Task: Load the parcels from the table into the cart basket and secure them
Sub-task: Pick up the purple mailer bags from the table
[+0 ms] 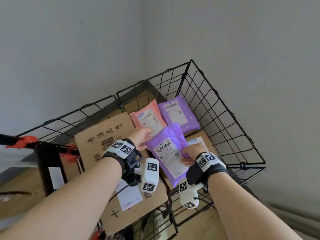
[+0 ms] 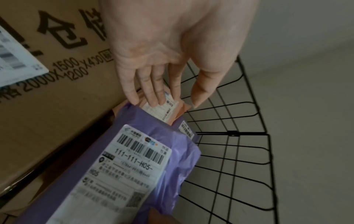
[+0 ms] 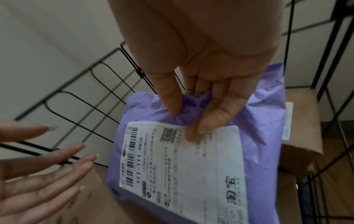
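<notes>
A purple parcel [image 1: 170,149] [image 2: 134,166] [image 3: 258,136] with a white shipping label hangs tilted over the black wire cart basket [image 1: 223,108]. My right hand [image 1: 191,152] [image 3: 184,121] pinches its crumpled edge between thumb and fingers. My left hand [image 1: 142,135] [image 2: 164,101] has straight fingers at the parcel's far left corner, its tips over a pink parcel [image 1: 149,116] [image 2: 172,112]. Another purple parcel [image 1: 178,113] lies beside the pink one at the back of the basket. All rest on cardboard boxes [image 1: 102,134] [image 2: 57,91].
Orange clamps [image 1: 29,140] and a black post [image 1: 50,170] stand at the basket's left side. A wooden table top [image 1: 17,196] lies at lower left. Grey walls close in behind and to the right of the basket.
</notes>
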`<control>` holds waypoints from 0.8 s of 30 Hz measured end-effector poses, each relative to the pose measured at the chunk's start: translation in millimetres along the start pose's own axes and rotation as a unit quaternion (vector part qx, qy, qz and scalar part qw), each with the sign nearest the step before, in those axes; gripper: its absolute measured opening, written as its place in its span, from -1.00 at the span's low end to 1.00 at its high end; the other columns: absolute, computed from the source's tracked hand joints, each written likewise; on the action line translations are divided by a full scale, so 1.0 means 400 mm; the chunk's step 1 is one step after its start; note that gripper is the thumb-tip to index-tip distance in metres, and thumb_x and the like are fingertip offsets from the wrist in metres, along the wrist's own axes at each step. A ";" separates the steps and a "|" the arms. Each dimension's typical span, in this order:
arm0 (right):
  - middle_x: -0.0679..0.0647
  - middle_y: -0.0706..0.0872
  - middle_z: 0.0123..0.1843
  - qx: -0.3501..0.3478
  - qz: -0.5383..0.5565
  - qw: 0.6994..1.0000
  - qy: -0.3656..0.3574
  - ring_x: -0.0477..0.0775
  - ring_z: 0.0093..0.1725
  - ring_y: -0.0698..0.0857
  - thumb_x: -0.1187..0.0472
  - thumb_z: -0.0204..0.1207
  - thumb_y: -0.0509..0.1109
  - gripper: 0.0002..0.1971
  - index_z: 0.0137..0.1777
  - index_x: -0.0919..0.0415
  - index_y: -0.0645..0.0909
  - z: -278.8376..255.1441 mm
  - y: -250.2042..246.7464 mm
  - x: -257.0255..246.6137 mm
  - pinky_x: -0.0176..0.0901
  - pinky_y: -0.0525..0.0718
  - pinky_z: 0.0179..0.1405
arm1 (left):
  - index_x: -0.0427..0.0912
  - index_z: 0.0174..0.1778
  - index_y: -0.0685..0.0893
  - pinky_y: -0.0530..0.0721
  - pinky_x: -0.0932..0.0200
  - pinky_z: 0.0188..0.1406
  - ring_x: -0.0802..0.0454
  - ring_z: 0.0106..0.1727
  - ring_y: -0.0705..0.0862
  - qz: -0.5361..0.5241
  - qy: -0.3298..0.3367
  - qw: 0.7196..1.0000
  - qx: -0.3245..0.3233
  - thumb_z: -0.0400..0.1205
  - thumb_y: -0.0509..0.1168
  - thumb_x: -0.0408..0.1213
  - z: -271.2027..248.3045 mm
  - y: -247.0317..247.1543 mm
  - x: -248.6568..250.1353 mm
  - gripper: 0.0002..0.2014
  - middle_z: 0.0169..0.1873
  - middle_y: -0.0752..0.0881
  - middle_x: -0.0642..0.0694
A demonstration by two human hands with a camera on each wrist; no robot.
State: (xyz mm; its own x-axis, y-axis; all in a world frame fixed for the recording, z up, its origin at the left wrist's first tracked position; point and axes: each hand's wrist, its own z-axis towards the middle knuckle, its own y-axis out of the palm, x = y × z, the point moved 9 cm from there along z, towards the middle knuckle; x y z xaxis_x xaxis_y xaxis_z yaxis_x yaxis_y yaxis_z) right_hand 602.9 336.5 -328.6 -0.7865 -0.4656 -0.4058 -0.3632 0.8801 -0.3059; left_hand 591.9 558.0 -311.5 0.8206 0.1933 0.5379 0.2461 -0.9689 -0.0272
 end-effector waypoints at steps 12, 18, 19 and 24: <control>0.19 0.71 -0.09 0.011 -0.216 0.976 0.022 0.17 -0.06 0.71 0.23 0.47 0.33 -0.89 -0.17 0.27 0.63 0.188 0.034 0.028 -0.21 0.64 -0.12 | -0.11 0.35 0.56 0.52 -0.03 0.12 -0.05 0.30 0.52 0.064 -0.103 0.992 -0.027 0.66 0.24 -0.18 0.182 0.148 -0.100 -0.67 0.25 0.57 -0.04; 0.10 0.75 0.08 0.072 -0.224 0.971 -0.049 0.18 0.13 0.71 0.29 0.46 0.31 -0.73 0.12 0.09 0.68 0.226 0.001 -0.018 -0.19 0.62 0.02 | -0.13 0.28 0.59 0.43 0.19 -0.31 -0.02 0.04 0.52 0.107 -0.101 0.989 -0.026 0.65 0.27 -0.18 0.214 0.195 -0.101 -0.72 0.16 0.57 -0.12; 0.13 0.76 0.06 0.052 -0.233 0.970 -0.040 0.19 0.10 0.72 0.27 0.46 0.31 -0.75 0.12 0.14 0.68 0.231 0.017 -0.009 -0.17 0.65 0.01 | -0.18 0.25 0.61 0.42 0.20 -0.31 -0.04 0.05 0.51 0.116 -0.097 0.988 -0.026 0.66 0.27 -0.19 0.216 0.198 -0.095 -0.72 0.13 0.57 -0.14; 0.22 0.79 -0.05 -0.033 -0.247 0.968 0.035 0.20 -0.14 0.75 0.25 0.30 0.28 -0.81 -0.10 0.23 0.61 0.273 0.106 0.085 -0.06 0.76 -0.03 | -0.16 0.03 0.62 0.43 0.16 -0.24 0.02 -0.09 0.54 0.127 -0.097 0.987 -0.013 0.65 0.26 -0.21 0.229 0.190 -0.105 -0.87 0.07 0.57 -0.14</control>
State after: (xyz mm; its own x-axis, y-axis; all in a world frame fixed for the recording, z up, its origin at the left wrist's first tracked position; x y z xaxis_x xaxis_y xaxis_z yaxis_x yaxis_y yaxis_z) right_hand 615.3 347.6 -449.4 -0.5403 -0.8254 -0.1636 -0.7330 0.5572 -0.3901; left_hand 623.4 490.5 -413.2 0.9377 -0.0328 0.3459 0.0083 -0.9931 -0.1168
